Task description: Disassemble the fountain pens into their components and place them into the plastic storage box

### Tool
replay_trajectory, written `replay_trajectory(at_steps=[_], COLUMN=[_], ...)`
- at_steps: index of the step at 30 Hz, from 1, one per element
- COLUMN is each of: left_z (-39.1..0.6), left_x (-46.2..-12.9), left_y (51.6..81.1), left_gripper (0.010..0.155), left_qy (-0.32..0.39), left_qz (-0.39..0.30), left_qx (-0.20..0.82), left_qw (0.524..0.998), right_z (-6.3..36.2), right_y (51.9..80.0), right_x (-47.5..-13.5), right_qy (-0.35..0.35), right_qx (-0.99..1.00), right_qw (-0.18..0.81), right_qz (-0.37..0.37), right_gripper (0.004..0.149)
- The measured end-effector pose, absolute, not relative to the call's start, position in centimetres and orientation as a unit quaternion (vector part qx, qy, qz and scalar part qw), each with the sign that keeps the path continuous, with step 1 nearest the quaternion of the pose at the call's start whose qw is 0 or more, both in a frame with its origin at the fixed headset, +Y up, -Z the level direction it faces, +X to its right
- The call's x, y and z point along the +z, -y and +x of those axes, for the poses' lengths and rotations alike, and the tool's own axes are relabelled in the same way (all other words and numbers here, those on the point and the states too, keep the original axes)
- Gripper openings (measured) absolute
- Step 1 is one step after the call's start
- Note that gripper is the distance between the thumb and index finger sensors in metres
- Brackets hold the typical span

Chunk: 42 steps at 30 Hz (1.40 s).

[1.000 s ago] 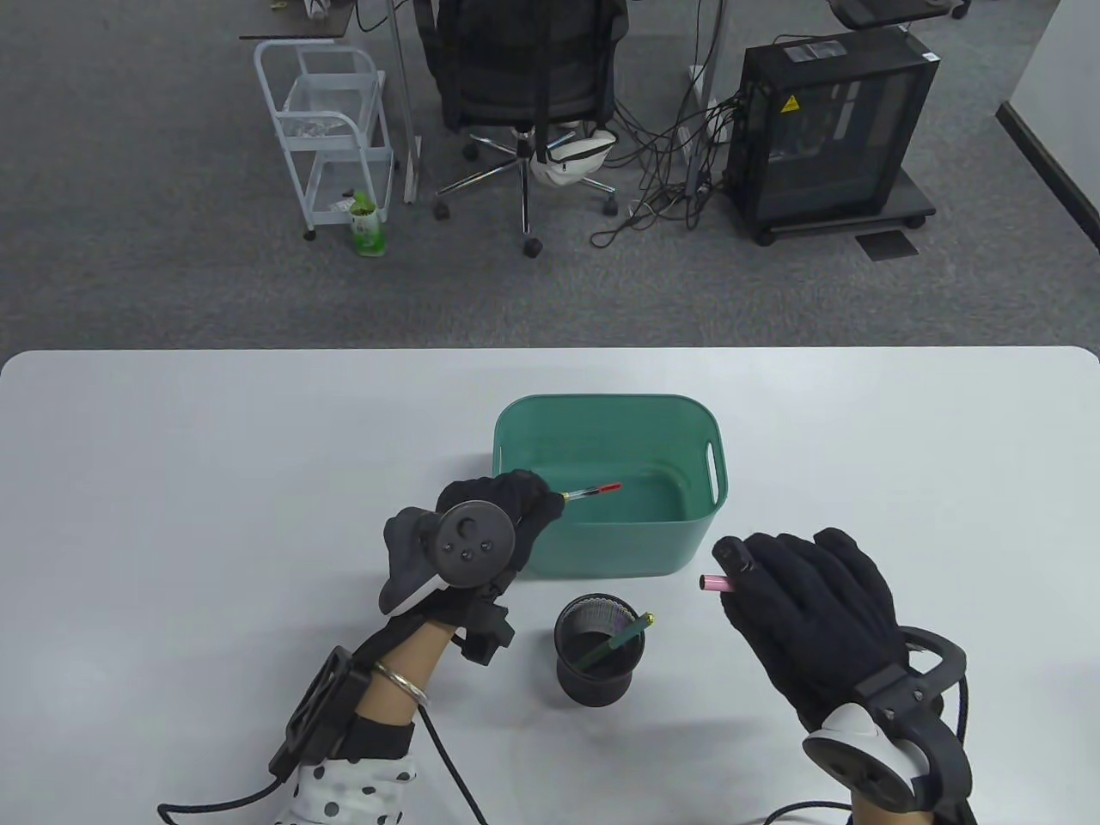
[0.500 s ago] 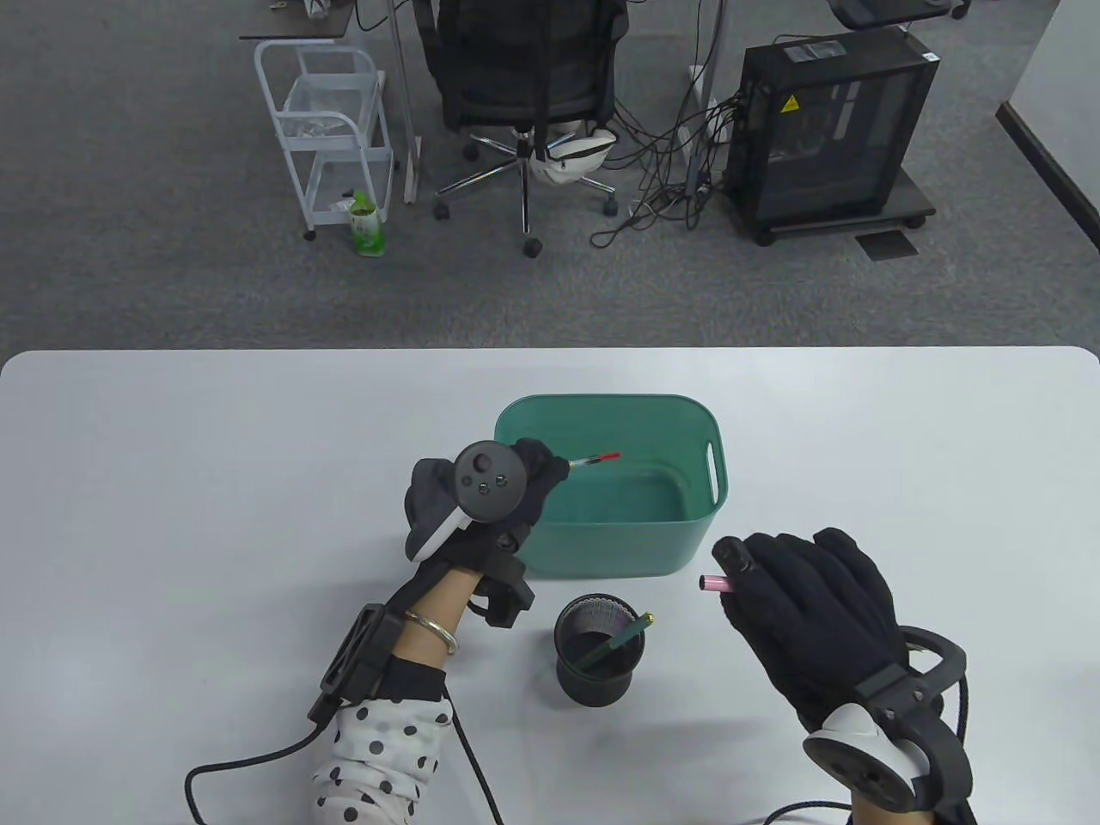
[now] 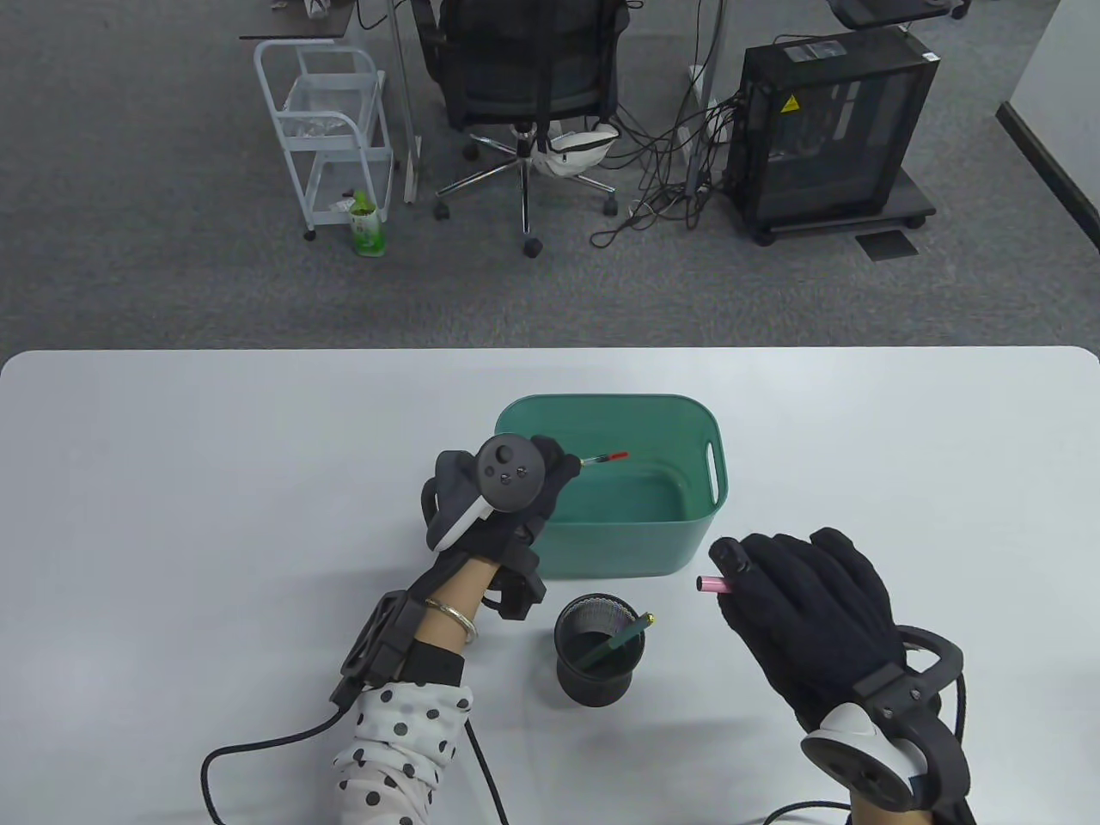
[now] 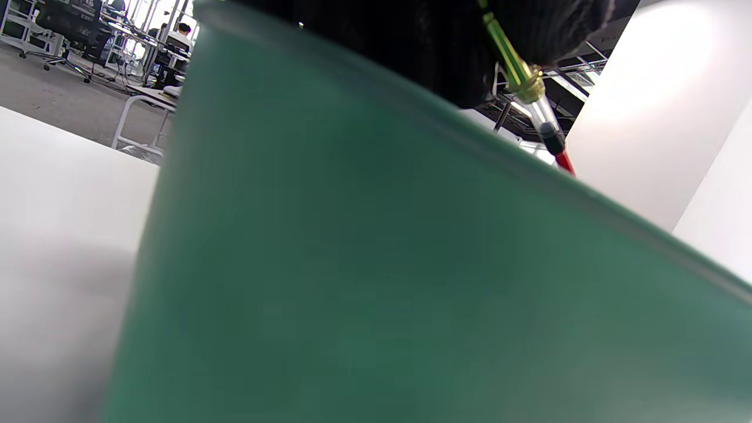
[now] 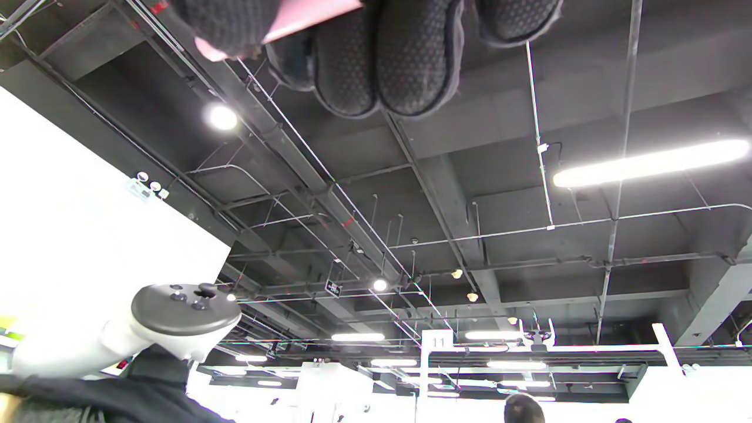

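Since 0.5 s ago the left hand point(image 3: 503, 498) has slid a little to the right along the near left corner of the green storage box point(image 3: 694, 550), carrying the pen's ink section point(image 3: 604, 458) with it; the right hand point(image 3: 808, 619) has stayed put at the lower right.

The box sits at the frame's centre with bare white table point(image 3: 215, 481) on its left, far and right sides. Only the black mesh pen cup point(image 3: 599, 649), holding a green pen point(image 3: 620, 640), stands close, just below the box.

In the table view the section's red tip hangs over the box's open interior, above the rim. The left wrist view point(image 4: 531, 111) adds a gold ring and clear tube, with box wall filling the frame. The right wrist view shows ceiling and curled fingertips point(image 5: 411, 53).

The left fingers pinch the section. The right hand's fingers curl around the pink barrel point(image 3: 713, 584), 1 end poking out leftward.
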<state>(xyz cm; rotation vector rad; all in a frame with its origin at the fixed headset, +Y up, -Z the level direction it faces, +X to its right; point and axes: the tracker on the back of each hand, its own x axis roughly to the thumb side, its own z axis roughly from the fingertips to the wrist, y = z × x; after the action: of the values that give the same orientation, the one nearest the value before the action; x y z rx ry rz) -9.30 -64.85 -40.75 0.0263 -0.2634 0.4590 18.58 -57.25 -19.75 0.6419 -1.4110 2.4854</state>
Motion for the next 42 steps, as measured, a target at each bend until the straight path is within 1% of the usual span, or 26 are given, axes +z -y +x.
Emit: replay_trajectory(at_steps=[6, 9, 20, 28, 33, 37, 42], left_z=[-9.1, -9.2, -9.8, -10.6, -11.3, -11.8, -12.7], left_x=[-40.7, -40.6, -39.5, -37.1, -35.3, -33.6, -31.6], left_y=[65.1, 65.1, 64.4, 64.0, 64.2, 64.5, 65.0], left_gripper=[0.045, 0.049, 0.056, 0.063, 0.069, 0.070, 0.072], left_qy=[0.135, 0.140, 0.152, 0.184, 0.195, 0.199, 0.210], left_qz=[0.013, 0.017, 0.028, 0.034, 0.045, 0.058, 0.074], left_qx=[0.219, 0.226, 0.220, 0.188, 0.157, 0.115, 0.099], left_qw=[0.966, 0.964, 0.963, 0.964, 0.967, 0.972, 0.970], right_z=[18.5, 18.5, 18.5, 18.3, 18.3, 18.3, 18.4], right_y=[57.2, 57.2, 57.2, 57.3, 57.3, 57.3, 57.2], right_x=[-19.8, -19.8, -19.8, -19.9, -19.9, -19.9, -19.8], right_qy=[0.478, 0.477, 0.477, 0.474, 0.474, 0.474, 0.470], right_qx=[0.844, 0.844, 0.844, 0.846, 0.846, 0.846, 0.849], right_qw=[0.105, 0.105, 0.105, 0.103, 0.103, 0.103, 0.096], right_qz=[0.219, 0.219, 0.219, 0.221, 0.221, 0.221, 0.222], right_gripper=[0.044, 0.045, 0.045, 0.045, 0.045, 0.045, 0.045])
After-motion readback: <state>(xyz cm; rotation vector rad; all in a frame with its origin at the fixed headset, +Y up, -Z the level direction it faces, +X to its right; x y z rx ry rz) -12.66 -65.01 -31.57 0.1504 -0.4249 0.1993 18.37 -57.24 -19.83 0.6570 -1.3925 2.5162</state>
